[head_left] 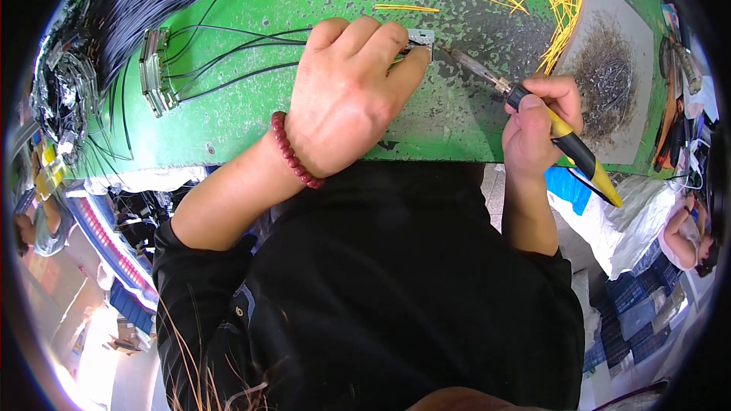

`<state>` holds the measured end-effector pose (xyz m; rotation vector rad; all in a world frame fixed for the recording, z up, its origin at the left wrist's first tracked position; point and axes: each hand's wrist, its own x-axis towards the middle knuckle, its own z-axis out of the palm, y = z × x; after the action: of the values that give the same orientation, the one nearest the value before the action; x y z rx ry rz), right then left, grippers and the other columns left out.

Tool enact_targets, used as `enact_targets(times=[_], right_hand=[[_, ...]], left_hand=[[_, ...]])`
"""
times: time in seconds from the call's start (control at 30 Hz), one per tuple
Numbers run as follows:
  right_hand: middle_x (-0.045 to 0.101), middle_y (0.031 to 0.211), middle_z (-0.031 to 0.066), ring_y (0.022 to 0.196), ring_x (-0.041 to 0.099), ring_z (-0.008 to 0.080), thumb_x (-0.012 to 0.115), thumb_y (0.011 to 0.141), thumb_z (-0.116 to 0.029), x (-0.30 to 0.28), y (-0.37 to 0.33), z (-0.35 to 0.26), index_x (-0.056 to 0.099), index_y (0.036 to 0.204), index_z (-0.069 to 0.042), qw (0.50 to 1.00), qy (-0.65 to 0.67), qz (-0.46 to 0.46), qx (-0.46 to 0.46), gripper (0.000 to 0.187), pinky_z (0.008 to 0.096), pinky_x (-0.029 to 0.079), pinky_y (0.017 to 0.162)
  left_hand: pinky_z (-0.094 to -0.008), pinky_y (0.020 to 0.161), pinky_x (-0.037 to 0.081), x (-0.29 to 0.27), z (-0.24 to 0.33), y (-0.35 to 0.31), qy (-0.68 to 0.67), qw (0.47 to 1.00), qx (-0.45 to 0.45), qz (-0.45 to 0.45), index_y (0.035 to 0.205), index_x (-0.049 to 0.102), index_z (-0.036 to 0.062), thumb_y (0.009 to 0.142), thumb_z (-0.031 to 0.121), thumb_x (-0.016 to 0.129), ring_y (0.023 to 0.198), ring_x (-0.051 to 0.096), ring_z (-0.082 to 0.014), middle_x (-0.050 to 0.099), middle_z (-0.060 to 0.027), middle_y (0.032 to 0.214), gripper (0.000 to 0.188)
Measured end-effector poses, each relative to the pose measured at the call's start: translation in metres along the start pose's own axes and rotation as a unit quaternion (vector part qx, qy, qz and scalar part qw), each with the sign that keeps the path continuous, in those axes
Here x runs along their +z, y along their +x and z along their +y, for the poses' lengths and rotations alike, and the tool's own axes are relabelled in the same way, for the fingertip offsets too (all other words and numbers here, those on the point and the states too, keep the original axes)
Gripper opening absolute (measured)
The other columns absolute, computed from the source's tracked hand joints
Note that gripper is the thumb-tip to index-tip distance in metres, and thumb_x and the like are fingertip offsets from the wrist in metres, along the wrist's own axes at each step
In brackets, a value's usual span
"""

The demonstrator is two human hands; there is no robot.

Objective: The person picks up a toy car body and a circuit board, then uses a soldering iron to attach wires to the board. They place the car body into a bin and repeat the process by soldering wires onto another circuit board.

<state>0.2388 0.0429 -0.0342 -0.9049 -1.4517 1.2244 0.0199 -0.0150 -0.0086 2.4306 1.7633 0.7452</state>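
Over the green tabletop (244, 125), I have the left hand (346, 95) pinching a small metal plate (422, 34) and the right hand (537, 122) gripping the soldering iron (586, 158), whose tip, just beside it, might burn the left hand if either slipped.

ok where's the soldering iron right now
In the head view, the soldering iron sits right of centre in the right hand, tip pointing toward the metal plate by the left hand.

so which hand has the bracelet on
The left hand: a dark red beaded bracelet circles its wrist. The right hand, holding the soldering iron, has a bare wrist.
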Motion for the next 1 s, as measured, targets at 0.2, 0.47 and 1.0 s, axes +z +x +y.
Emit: enact_targets(times=[0.2,0.47,1.0], right_hand=[[0.053,0.073,0.0055,0.054,0.049,0.0085,0.06,0.079,-0.009,0.0,-0.0013,0.0009,0.055,0.088,0.003,1.0,-0.021,-0.006,0.002,0.016,0.0202,0.043,0.051],[0.055,0.075,0.0062,0.056,0.052,0.0091,0.059,0.079,-0.006,-0.0003,-0.001,0.0018,0.055,0.088,0.003,0.999,-0.034,-0.017,0.005,0.013,0.0202,0.044,0.051],[0.053,0.072,0.0031,0.058,0.047,0.0055,0.062,0.078,-0.002,0.0018,0.0001,-0.002,0.056,0.084,0.001,0.999,0.035,0.012,0.012,0.009,0.0194,0.036,0.053]], left_hand=[[-0.0337,0.076,0.042,0.0012,0.0007,-0.0018,0.0,1.0,-0.004,0.001,0.099,0.069,0.0098,0.068,0.006,0.065,0.08,0.057,-0.0189,0.057,-0.0022,0.087,0.031],[-0.0335,0.077,0.041,0.001,-0.0006,-0.0007,-0.002,1.0,-0.006,-0.005,0.099,0.069,0.0099,0.07,0.006,0.066,0.08,0.056,-0.0187,0.057,-0.0018,0.087,0.03],[-0.0332,0.075,0.041,0.0021,-0.0017,-0.0005,-0.005,1.0,-0.002,-0.001,0.097,0.069,0.0098,0.071,0.006,0.067,0.078,0.056,-0.0183,0.056,-0.0015,0.085,0.027]])
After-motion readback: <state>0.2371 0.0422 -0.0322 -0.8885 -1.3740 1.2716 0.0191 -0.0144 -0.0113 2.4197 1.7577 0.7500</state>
